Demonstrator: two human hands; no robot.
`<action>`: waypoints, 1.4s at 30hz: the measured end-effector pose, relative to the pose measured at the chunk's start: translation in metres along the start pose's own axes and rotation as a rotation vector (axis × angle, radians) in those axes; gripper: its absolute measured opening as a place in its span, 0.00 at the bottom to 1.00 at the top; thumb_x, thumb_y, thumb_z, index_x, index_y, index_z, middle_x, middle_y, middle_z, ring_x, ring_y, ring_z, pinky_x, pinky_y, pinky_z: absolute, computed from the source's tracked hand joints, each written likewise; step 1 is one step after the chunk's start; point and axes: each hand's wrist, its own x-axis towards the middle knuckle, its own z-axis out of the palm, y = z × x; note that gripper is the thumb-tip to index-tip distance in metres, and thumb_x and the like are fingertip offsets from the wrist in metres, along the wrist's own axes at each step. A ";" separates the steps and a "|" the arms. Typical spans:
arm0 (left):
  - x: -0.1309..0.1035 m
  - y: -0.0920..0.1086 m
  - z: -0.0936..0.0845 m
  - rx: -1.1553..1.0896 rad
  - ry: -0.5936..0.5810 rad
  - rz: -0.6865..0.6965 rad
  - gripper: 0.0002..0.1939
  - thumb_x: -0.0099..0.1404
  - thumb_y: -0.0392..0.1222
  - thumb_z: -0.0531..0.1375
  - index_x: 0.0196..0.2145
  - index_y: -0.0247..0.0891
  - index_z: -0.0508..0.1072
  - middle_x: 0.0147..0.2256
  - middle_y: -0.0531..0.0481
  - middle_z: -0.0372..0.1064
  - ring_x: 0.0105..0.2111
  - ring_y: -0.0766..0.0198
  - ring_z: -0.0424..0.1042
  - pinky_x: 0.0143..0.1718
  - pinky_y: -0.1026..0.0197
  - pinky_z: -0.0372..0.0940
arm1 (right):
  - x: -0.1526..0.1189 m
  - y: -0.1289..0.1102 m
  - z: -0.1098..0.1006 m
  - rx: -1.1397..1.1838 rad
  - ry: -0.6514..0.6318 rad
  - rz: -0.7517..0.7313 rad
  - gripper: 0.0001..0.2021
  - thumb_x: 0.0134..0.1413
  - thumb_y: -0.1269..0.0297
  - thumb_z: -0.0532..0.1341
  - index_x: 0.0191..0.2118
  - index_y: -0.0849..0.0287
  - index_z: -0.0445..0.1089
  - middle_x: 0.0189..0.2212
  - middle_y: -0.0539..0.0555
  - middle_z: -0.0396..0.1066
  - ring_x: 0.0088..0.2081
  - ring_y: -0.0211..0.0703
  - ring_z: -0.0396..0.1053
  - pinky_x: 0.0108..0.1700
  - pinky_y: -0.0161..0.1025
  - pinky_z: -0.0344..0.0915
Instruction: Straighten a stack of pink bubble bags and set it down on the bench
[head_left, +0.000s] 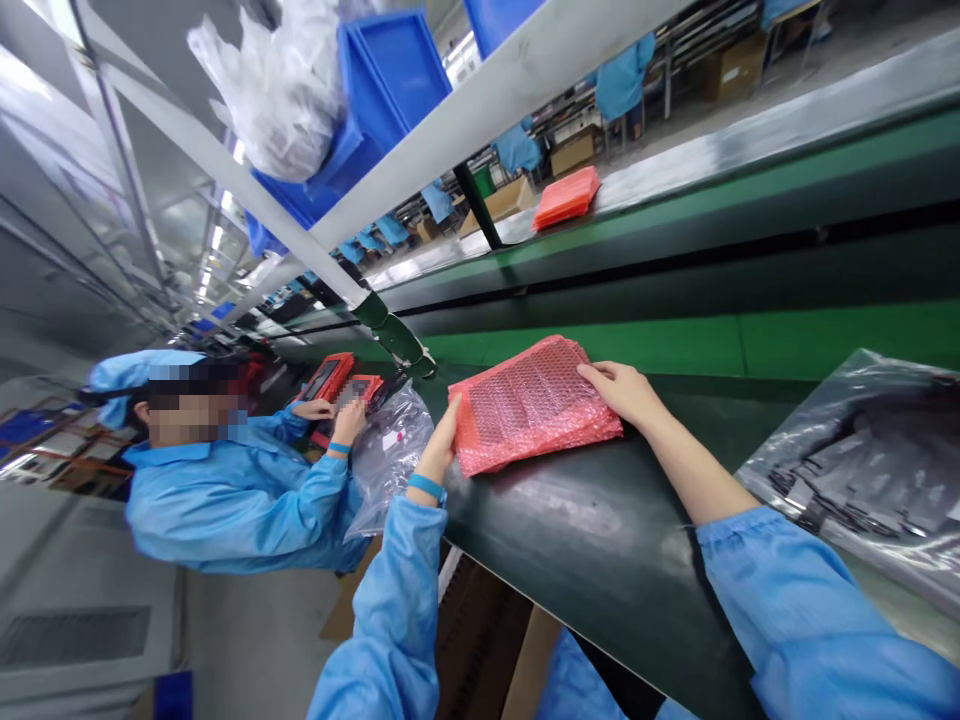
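A stack of pink bubble-wrap bags (529,405) lies on the dark green conveyor belt (600,530) in front of me. My left hand (441,442) presses against the stack's left edge, fingers straight. My right hand (624,390) rests on the stack's right corner, fingers laid over the top. Both hands bracket the stack between them. Both my sleeves are blue, and a blue band circles my left wrist.
A co-worker in blue (240,480) sits to the left, handling red items (330,378) and clear plastic bags (390,450). A silvery bag with dark parts (862,470) lies at right. Another pink stack (566,197) sits beyond. Blue bins (390,80) stand on a shelf above.
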 end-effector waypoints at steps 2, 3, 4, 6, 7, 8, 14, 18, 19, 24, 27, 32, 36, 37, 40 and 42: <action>0.008 0.005 0.002 0.049 -0.010 -0.034 0.32 0.70 0.69 0.66 0.51 0.36 0.84 0.48 0.36 0.85 0.52 0.44 0.84 0.61 0.45 0.76 | 0.004 0.000 -0.004 0.022 -0.034 -0.002 0.19 0.67 0.45 0.69 0.48 0.57 0.83 0.51 0.59 0.80 0.57 0.66 0.76 0.67 0.57 0.67; 0.011 0.006 0.004 0.073 -0.008 -0.042 0.31 0.69 0.68 0.68 0.49 0.36 0.84 0.47 0.35 0.85 0.51 0.44 0.85 0.61 0.45 0.77 | 0.005 0.001 -0.007 0.037 -0.053 -0.008 0.18 0.67 0.46 0.68 0.48 0.56 0.83 0.50 0.58 0.81 0.56 0.65 0.77 0.67 0.56 0.68; 0.014 0.007 0.006 0.094 -0.001 -0.045 0.30 0.68 0.68 0.69 0.47 0.35 0.84 0.45 0.34 0.85 0.50 0.43 0.85 0.60 0.44 0.77 | 0.007 0.001 -0.009 0.052 -0.071 -0.014 0.17 0.68 0.47 0.67 0.47 0.56 0.83 0.50 0.58 0.81 0.56 0.63 0.77 0.67 0.56 0.68; 0.019 0.007 0.011 0.127 0.024 -0.034 0.30 0.66 0.67 0.71 0.44 0.34 0.84 0.44 0.32 0.85 0.48 0.41 0.85 0.58 0.42 0.78 | 0.009 0.002 -0.011 0.070 -0.092 -0.022 0.16 0.70 0.48 0.64 0.46 0.56 0.82 0.50 0.57 0.81 0.55 0.62 0.77 0.67 0.55 0.68; 0.021 0.006 0.013 0.140 0.040 -0.016 0.29 0.66 0.67 0.71 0.43 0.33 0.84 0.45 0.31 0.85 0.48 0.41 0.85 0.57 0.41 0.78 | 0.010 0.002 -0.012 0.070 -0.093 -0.022 0.16 0.70 0.49 0.64 0.47 0.56 0.82 0.50 0.57 0.81 0.56 0.62 0.77 0.67 0.55 0.68; 0.023 0.006 0.014 0.152 0.055 0.013 0.29 0.67 0.66 0.71 0.44 0.33 0.83 0.46 0.31 0.85 0.49 0.41 0.85 0.58 0.41 0.77 | 0.011 0.003 -0.012 0.067 -0.089 -0.019 0.16 0.70 0.49 0.64 0.47 0.56 0.82 0.50 0.58 0.81 0.56 0.63 0.77 0.67 0.55 0.67; 0.016 0.013 0.028 0.288 0.093 0.259 0.21 0.71 0.57 0.70 0.51 0.38 0.83 0.54 0.40 0.83 0.59 0.46 0.80 0.67 0.47 0.70 | 0.007 0.002 -0.007 0.084 -0.021 -0.001 0.17 0.66 0.48 0.66 0.46 0.57 0.82 0.49 0.60 0.81 0.56 0.65 0.77 0.67 0.55 0.67; 0.010 0.024 0.038 0.394 0.072 0.352 0.19 0.75 0.55 0.68 0.51 0.35 0.80 0.52 0.41 0.82 0.55 0.50 0.81 0.63 0.41 0.72 | 0.004 0.001 -0.005 0.149 0.029 0.017 0.18 0.60 0.45 0.69 0.43 0.56 0.82 0.45 0.61 0.81 0.54 0.69 0.78 0.66 0.59 0.68; 0.010 0.026 0.039 0.412 0.068 0.363 0.18 0.76 0.54 0.67 0.51 0.35 0.80 0.51 0.42 0.81 0.53 0.51 0.81 0.61 0.41 0.74 | 0.003 0.001 -0.004 0.167 0.046 0.027 0.19 0.59 0.43 0.70 0.42 0.55 0.82 0.45 0.61 0.81 0.54 0.71 0.77 0.66 0.61 0.68; 0.016 0.036 0.036 0.429 0.112 0.393 0.17 0.77 0.51 0.67 0.53 0.35 0.79 0.53 0.43 0.79 0.52 0.52 0.79 0.56 0.44 0.76 | -0.004 0.000 0.000 0.331 0.058 0.056 0.22 0.55 0.39 0.71 0.41 0.54 0.82 0.45 0.61 0.81 0.58 0.73 0.75 0.66 0.62 0.68; 0.020 0.044 0.036 0.378 0.154 0.411 0.15 0.77 0.50 0.67 0.52 0.35 0.79 0.52 0.43 0.79 0.52 0.52 0.79 0.57 0.43 0.76 | -0.005 -0.012 -0.002 0.493 0.013 0.035 0.23 0.55 0.40 0.69 0.45 0.55 0.81 0.46 0.60 0.81 0.57 0.68 0.76 0.64 0.58 0.72; 0.023 0.054 0.039 0.206 0.186 0.443 0.17 0.75 0.51 0.68 0.52 0.35 0.80 0.51 0.42 0.81 0.51 0.53 0.81 0.60 0.44 0.74 | -0.003 -0.046 -0.019 0.695 -0.047 -0.038 0.27 0.54 0.41 0.70 0.51 0.55 0.78 0.53 0.58 0.80 0.60 0.65 0.75 0.65 0.53 0.73; 0.013 0.043 0.031 0.075 0.196 0.430 0.22 0.71 0.58 0.71 0.51 0.36 0.81 0.50 0.40 0.84 0.52 0.48 0.82 0.59 0.49 0.74 | -0.004 -0.062 -0.020 0.779 -0.119 -0.089 0.29 0.55 0.36 0.69 0.51 0.54 0.78 0.54 0.55 0.79 0.61 0.62 0.74 0.64 0.50 0.75; 0.009 0.037 0.028 0.058 0.207 0.422 0.23 0.70 0.59 0.71 0.51 0.36 0.81 0.50 0.40 0.84 0.52 0.48 0.82 0.59 0.50 0.73 | -0.004 -0.062 -0.015 0.786 -0.133 -0.089 0.29 0.54 0.35 0.69 0.51 0.54 0.78 0.54 0.55 0.79 0.61 0.62 0.74 0.65 0.50 0.75; -0.002 0.017 0.018 0.039 0.249 0.388 0.22 0.70 0.57 0.72 0.50 0.35 0.81 0.51 0.40 0.83 0.54 0.48 0.81 0.63 0.47 0.71 | -0.002 -0.050 0.008 0.776 -0.163 -0.068 0.30 0.53 0.35 0.70 0.51 0.54 0.78 0.53 0.56 0.79 0.61 0.64 0.74 0.65 0.53 0.74; -0.007 0.003 0.014 0.035 0.267 0.357 0.20 0.72 0.54 0.71 0.49 0.35 0.80 0.50 0.41 0.83 0.53 0.50 0.82 0.63 0.43 0.71 | 0.001 -0.037 0.024 0.734 -0.151 -0.047 0.30 0.52 0.35 0.71 0.51 0.54 0.79 0.54 0.57 0.79 0.62 0.66 0.73 0.68 0.57 0.71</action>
